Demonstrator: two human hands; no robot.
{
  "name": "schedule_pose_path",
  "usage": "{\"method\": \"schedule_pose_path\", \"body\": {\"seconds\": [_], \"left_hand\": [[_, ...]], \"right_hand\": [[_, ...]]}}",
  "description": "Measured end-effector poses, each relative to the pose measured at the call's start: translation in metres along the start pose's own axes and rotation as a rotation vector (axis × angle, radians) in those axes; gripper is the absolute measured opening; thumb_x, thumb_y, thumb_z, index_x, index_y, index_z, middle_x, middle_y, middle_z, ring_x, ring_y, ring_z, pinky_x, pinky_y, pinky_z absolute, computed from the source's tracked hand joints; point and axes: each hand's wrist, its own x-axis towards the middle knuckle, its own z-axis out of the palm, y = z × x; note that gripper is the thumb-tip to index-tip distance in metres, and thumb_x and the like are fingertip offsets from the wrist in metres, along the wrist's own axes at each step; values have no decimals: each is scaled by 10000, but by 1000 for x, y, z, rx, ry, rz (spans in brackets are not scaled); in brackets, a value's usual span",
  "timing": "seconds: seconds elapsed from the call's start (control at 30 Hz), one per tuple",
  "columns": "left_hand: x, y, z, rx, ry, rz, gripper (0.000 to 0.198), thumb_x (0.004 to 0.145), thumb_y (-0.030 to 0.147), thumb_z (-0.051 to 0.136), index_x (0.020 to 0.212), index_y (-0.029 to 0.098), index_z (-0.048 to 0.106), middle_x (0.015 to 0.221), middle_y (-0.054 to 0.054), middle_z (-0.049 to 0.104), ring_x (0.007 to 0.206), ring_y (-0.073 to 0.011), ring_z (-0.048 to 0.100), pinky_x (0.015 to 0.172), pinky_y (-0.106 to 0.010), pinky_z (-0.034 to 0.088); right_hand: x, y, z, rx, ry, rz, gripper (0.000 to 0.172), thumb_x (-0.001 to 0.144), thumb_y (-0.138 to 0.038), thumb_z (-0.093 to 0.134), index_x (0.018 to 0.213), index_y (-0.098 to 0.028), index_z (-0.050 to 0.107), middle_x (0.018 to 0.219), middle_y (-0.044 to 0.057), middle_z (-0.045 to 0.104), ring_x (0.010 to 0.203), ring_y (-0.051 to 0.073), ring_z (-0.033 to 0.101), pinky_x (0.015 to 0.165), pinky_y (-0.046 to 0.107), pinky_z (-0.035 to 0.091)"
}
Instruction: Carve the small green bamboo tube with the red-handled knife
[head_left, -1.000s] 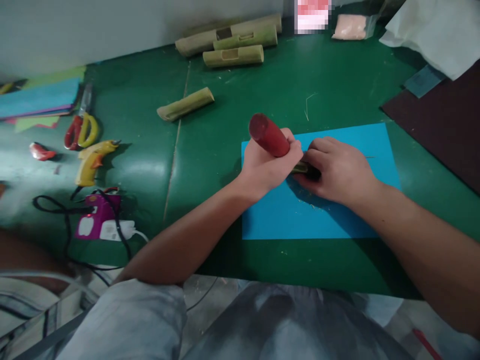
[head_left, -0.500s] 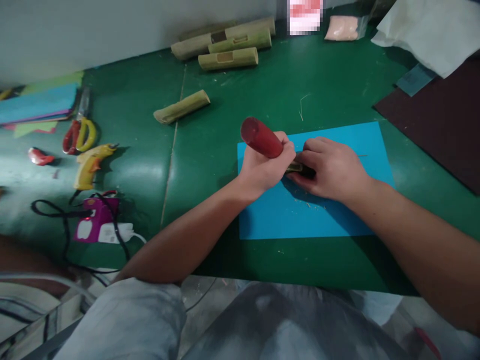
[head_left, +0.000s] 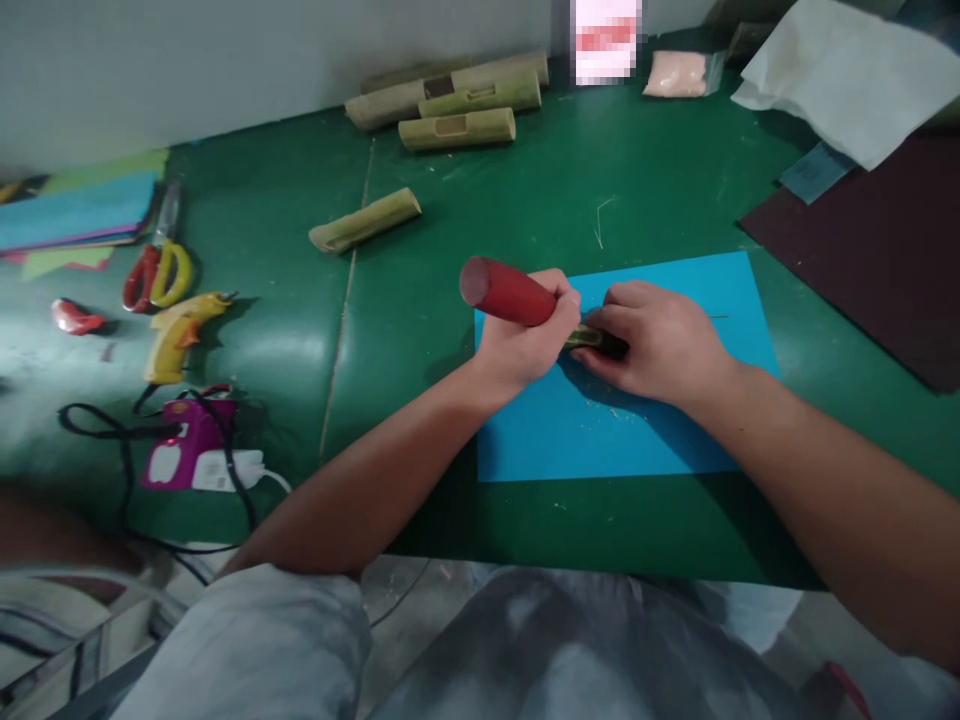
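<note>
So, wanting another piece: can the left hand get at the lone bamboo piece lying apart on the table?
Probably, once freed: nothing lies between the left hand and the lone bamboo piece, but the hand grips the red handle.

red handle (head_left: pixel 506 292) tipped lower, pointing further left

— What's behind the bench?
— A plain wall (head_left: pixel 225 60) (greyish-white), meeting the far edge of the green table (head_left: pixel 420 160).
— And the tabletop?
— Glossy, with a thin seam (head_left: pixel 349 290) running from the wall side toward the near edge.
— Light?
— A soft white glare (head_left: pixel 277 345) lies left of the seam. Pale floor (head_left: pixel 420 585) shows under the near edge.
</note>
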Motion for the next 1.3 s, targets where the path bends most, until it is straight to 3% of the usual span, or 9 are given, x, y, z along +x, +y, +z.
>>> {"method": "schedule_pose_path", "body": {"seconds": [0.17, 0.47, 0.73, 0.97, 1.3], "left_hand": [[0, 5, -4, 56, -49, 4, 327, 1024, 274, 639, 723, 265, 513, 675, 36, 502, 656, -158, 530, 679, -319, 523], [-1, 12, -11, 149, -96, -23, 347, 1018, 387, 650, 710, 270, 543, 659, 17, 537, 652, -176, 542, 646, -359, 461], [2, 9, -10, -41, -111, -37, 354, 911, 327, 672, 615, 260, 489, 583, 39, 463, 569, -130, 411, 582, -321, 410], [3, 5, -5, -125, 48, -38, 319, 898, 319, 679, 620, 258, 536, 577, 50, 474, 555, -118, 424, 604, -311, 435], [0, 6, -13, -92, -78, -2, 336, 964, 358, 671, 658, 263, 569, 593, 34, 516, 583, -145, 478, 625, -341, 457]], "right_hand": [[1, -1, 0, -1, -5, 26, 260, 1068, -400, 776, 904, -199, 773, 944, 105, 694, 921, 260, 603, 734, 403, 292], [1, 2, 3, 30, 7, 10, 201, 1060, -379, 801, 959, -213, 752, 980, 92, 707, 938, 259, 599, 763, 403, 311], [3, 5, 5, 61, 7, -31, 219, 1082, -371, 795, 949, -197, 790, 933, 82, 692, 931, 256, 609, 780, 400, 350], [1, 4, 4, 38, 11, -18, 193, 1074, -360, 783, 1013, -181, 820, 974, 99, 718, 956, 267, 631, 780, 402, 369], [0, 6, -1, 47, -1, -33, 215, 1084, -390, 789, 1017, -191, 833, 990, 113, 755, 959, 277, 660, 766, 404, 368]]}}
